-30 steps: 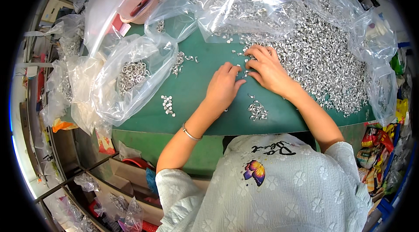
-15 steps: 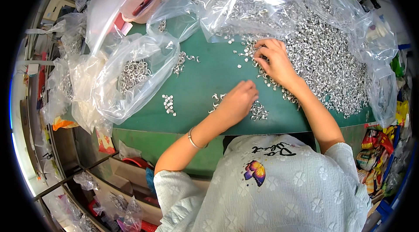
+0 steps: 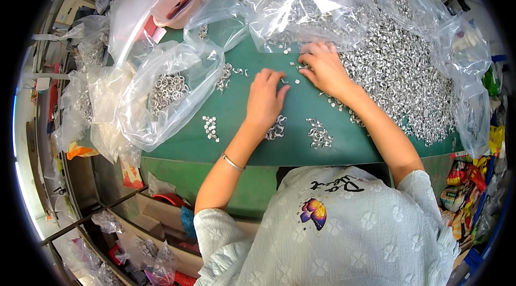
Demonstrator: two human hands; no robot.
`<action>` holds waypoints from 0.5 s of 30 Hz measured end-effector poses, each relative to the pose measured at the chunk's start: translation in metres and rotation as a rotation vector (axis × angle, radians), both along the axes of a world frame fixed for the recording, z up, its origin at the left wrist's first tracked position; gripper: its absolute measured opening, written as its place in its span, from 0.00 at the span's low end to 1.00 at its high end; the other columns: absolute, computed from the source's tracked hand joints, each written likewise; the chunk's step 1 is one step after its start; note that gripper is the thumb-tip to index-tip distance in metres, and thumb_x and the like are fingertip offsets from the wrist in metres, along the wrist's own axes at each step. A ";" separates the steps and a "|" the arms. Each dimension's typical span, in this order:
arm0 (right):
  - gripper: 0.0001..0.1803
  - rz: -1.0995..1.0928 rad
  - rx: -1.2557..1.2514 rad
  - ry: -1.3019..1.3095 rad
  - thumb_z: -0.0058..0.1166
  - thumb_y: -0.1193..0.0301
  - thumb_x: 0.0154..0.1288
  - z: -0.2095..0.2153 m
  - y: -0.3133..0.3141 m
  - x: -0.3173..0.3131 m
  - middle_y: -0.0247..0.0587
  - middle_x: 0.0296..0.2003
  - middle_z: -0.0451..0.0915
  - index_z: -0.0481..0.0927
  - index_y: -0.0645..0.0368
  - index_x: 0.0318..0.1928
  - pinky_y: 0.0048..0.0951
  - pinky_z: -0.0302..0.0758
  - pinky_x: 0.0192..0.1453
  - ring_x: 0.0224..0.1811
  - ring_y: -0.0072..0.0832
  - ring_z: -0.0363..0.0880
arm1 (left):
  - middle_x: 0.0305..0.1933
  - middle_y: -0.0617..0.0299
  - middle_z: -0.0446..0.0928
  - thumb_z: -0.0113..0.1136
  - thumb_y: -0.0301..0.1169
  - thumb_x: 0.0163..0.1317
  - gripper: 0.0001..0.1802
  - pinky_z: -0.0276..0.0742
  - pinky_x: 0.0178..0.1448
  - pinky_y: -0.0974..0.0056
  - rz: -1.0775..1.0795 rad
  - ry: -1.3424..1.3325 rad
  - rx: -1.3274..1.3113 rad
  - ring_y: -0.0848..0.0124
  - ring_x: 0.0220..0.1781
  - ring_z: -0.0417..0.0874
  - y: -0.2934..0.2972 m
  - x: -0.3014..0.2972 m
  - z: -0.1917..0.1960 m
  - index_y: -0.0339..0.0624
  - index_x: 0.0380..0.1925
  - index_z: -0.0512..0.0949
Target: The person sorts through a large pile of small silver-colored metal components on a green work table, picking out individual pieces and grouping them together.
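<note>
My left hand (image 3: 265,98) lies flat on the green table (image 3: 242,141), fingers apart, its tips next to a few small silver metal parts (image 3: 283,80). Beside it my right hand (image 3: 321,67) rests at the edge of a large heap of the same silver parts (image 3: 400,71), fingers spread over loose pieces. Two small sorted piles lie near me: one (image 3: 276,129) by my left wrist, another (image 3: 319,134) to its right. A third small cluster (image 3: 210,127) sits further left. Whether either hand pinches a part, I cannot tell.
Clear plastic bags (image 3: 161,92) holding silver parts crowd the left and back of the table. A pink round container (image 3: 176,5) stands at the back left. Shelves with more bags (image 3: 145,254) are below the table's left edge; colourful packets (image 3: 462,194) lie at the right.
My left hand went back toward me to the small piles, then returned forward beside my right hand. My right hand stayed at the heap's edge.
</note>
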State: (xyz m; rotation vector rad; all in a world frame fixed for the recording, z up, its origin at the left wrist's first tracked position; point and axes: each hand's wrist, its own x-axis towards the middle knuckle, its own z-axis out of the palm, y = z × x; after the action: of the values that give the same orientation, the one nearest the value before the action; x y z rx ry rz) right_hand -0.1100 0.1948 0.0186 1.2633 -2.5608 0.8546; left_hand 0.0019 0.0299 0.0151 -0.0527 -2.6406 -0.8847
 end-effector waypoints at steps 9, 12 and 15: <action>0.07 -0.071 0.159 0.183 0.58 0.71 0.56 -0.002 -0.003 0.014 0.42 0.45 0.76 0.81 0.62 0.34 0.51 0.59 0.64 0.57 0.40 0.69 | 0.37 0.53 0.72 0.59 0.17 0.54 0.09 0.72 0.47 0.57 0.062 0.078 0.043 0.54 0.43 0.75 -0.012 -0.010 -0.004 0.36 0.35 0.75; 0.07 -0.090 0.229 0.194 0.57 0.73 0.56 -0.003 -0.006 0.014 0.42 0.46 0.76 0.81 0.62 0.35 0.51 0.60 0.64 0.56 0.40 0.69 | 0.42 0.51 0.72 0.59 0.17 0.54 0.12 0.71 0.50 0.57 0.018 0.039 -0.035 0.53 0.45 0.75 -0.009 -0.011 -0.001 0.36 0.39 0.75; 0.08 -0.076 0.261 0.219 0.56 0.73 0.57 0.004 -0.005 0.016 0.42 0.45 0.76 0.81 0.63 0.36 0.49 0.60 0.63 0.56 0.40 0.69 | 0.45 0.52 0.72 0.60 0.18 0.54 0.15 0.70 0.51 0.56 0.032 -0.079 -0.046 0.53 0.48 0.74 -0.022 -0.007 -0.014 0.37 0.43 0.74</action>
State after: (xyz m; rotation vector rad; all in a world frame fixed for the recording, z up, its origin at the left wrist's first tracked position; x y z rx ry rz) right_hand -0.0944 0.1895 0.0223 1.2368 -2.5813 0.3531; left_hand -0.0054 0.0077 0.0016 0.0139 -2.7269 -0.8323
